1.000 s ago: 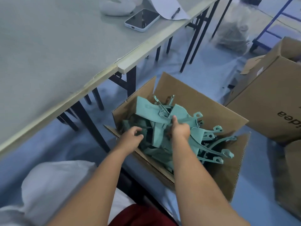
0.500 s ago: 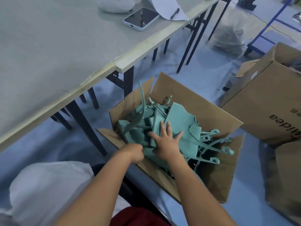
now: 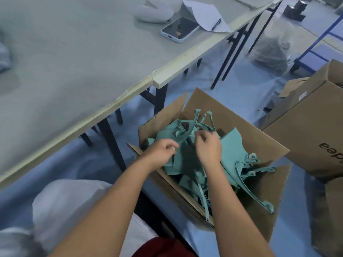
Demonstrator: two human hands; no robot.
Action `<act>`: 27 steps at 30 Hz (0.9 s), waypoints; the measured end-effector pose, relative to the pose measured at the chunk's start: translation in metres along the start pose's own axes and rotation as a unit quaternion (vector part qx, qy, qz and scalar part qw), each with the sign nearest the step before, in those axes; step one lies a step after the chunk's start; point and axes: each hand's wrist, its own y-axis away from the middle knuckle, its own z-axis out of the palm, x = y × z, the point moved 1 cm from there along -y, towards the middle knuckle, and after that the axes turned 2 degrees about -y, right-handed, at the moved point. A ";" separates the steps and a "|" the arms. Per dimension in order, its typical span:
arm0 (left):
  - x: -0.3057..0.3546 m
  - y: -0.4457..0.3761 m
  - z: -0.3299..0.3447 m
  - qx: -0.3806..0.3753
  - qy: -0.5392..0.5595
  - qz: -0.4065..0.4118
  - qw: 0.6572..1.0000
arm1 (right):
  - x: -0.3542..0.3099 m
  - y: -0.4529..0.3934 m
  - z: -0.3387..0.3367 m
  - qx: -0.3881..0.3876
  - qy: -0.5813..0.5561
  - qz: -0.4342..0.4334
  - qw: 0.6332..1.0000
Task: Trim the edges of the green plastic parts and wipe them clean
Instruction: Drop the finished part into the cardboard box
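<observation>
An open cardboard box (image 3: 230,115) stands on the blue floor beside the table, filled with a tangle of green plastic parts (image 3: 234,147): flat panels and thin curved strips with ringed ends. Both hands reach into it from below. My left hand (image 3: 160,153) is at the box's left side, fingers curled on the edge of a flat green panel. My right hand (image 3: 208,150) is over the middle of the pile, its fingertips pinched among the thin curved strips near the top. The parts under both hands are hidden.
A grey table (image 3: 74,62) fills the upper left, with a phone (image 3: 179,29), a clipped sheet of paper (image 3: 206,15) and a white object (image 3: 154,11) on it. Its dark legs (image 3: 111,145) stand by the box. A second carton (image 3: 315,127) is at right, a plastic bag (image 3: 272,49) beyond.
My right hand went from flat and spread on a green panel to pinching among the strips higher up. My left hand moved right, onto a flat panel. The parts have shifted.
</observation>
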 end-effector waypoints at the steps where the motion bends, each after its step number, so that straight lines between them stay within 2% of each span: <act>1: 0.015 0.002 -0.010 0.002 0.016 0.015 1.000 | -0.019 0.001 -0.002 0.060 -0.054 -0.003 0.997; 3: 0.050 0.010 -0.031 0.005 0.023 0.056 0.998 | -0.063 0.001 -0.009 0.137 -0.162 -0.036 0.977; 6: 0.102 0.027 -0.067 0.061 0.015 0.137 0.989 | -0.140 0.004 -0.028 0.180 -0.302 -0.124 0.928; 8: 0.124 0.047 -0.101 0.140 0.013 0.191 0.972 | -0.188 0.006 -0.038 0.181 -0.372 -0.161 0.896; 11: 0.123 0.088 -0.160 0.211 0.062 0.248 0.944 | -0.265 0.018 -0.033 0.126 -0.448 -0.216 0.858; 14: 0.084 0.128 -0.222 0.321 0.089 0.207 0.920 | -0.342 0.043 0.001 0.026 -0.412 -0.296 0.861; 17: 0.025 0.176 -0.271 0.429 0.109 0.132 0.887 | -0.411 0.084 0.052 -0.125 -0.297 -0.385 0.865; 19: -0.014 0.215 -0.295 0.482 0.157 0.091 0.857 | -0.451 0.117 0.080 -0.188 -0.238 -0.429 0.851; 21: -0.047 0.253 -0.313 0.534 0.203 0.054 0.819 | -0.483 0.151 0.102 -0.226 -0.212 -0.459 0.833; 24: -0.086 0.291 -0.334 0.612 0.205 0.006 0.764 | -0.515 0.196 0.127 -0.261 -0.173 -0.513 0.799; 26: -0.108 0.301 -0.341 0.628 0.182 -0.036 0.756 | -0.523 0.213 0.139 -0.269 -0.137 -0.537 0.788; 27: -0.117 0.303 -0.344 0.618 0.162 -0.066 0.766 | -0.523 0.218 0.145 -0.269 -0.125 -0.538 0.789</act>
